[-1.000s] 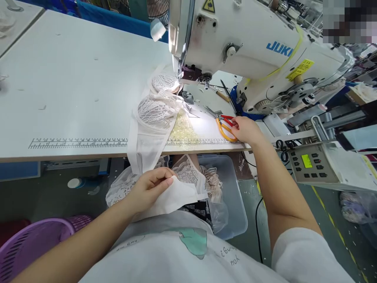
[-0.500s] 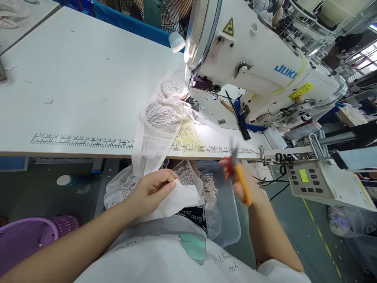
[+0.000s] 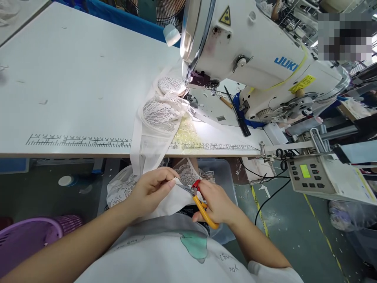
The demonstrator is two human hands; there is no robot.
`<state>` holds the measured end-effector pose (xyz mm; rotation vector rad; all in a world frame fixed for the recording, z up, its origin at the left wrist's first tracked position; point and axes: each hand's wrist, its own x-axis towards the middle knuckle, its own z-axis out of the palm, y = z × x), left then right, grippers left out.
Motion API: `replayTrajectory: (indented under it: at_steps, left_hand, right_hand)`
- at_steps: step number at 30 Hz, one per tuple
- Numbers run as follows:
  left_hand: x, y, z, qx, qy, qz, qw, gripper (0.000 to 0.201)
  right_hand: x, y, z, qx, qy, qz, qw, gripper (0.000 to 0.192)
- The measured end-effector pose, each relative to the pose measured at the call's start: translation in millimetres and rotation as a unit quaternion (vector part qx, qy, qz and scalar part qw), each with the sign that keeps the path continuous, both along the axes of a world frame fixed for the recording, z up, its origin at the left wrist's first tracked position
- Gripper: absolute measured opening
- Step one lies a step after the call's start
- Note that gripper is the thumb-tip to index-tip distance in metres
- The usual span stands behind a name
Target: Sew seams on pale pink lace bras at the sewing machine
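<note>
Between thumb and fingers, my left hand [image 3: 154, 190] pinches the edge of a piece of white fabric [image 3: 173, 202] above my lap. My right hand [image 3: 216, 200] is closed around scissors [image 3: 204, 212] with orange and red handles. The scissor blades point left and meet the fabric right beside my left fingertips; whether they are parted is hard to make out. A white lace bra [image 3: 160, 114] lies on the table by the sewing machine [image 3: 235, 51], its band hanging over the front edge near my left hand. A sheer yellow piece [image 3: 187, 135] lies beside it.
A ruler strip [image 3: 79, 140] runs along the front of the white table [image 3: 73, 78]. Black tweezers [image 3: 237, 112] lie under the machine arm. Below are a clear plastic bin [image 3: 226, 181] and a purple basket [image 3: 29, 232]. A control box [image 3: 312, 175] hangs at the right.
My right hand has brought the scissors left and down from beside the table edge to the fabric. My left hand stays in place, still pinching the fabric. The view has shifted slightly.
</note>
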<state>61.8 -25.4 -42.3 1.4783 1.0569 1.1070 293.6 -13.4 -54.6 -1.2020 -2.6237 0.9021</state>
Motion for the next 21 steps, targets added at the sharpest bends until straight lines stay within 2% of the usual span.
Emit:
replayTrajectory:
  at_steps: [7,14,18,21]
  left_hand:
    - [1,-2,2.0,-0.019,0.018,0.017,1.000,0.025]
    - [2,-1,0.8,0.004,0.016,0.029,0.999,0.022]
    - [2,-2,-0.9,0.008,0.001,0.026,1.000,0.022]
    - [2,-4,-1.1,0.017,0.007,0.018,1.000,0.020]
  right_hand:
    - [-3,-4,-3.3,0.037,-0.033,-0.015,0.999,0.067]
    - [-4,-7,-7.9,0.074,-0.020,-0.038,0.996,0.065]
    - [-4,-7,-10.1,0.044,0.026,-0.049,0.997,0.063]
    - [0,-2,-4.4,0.021,0.068,-0.097,0.993,0.063]
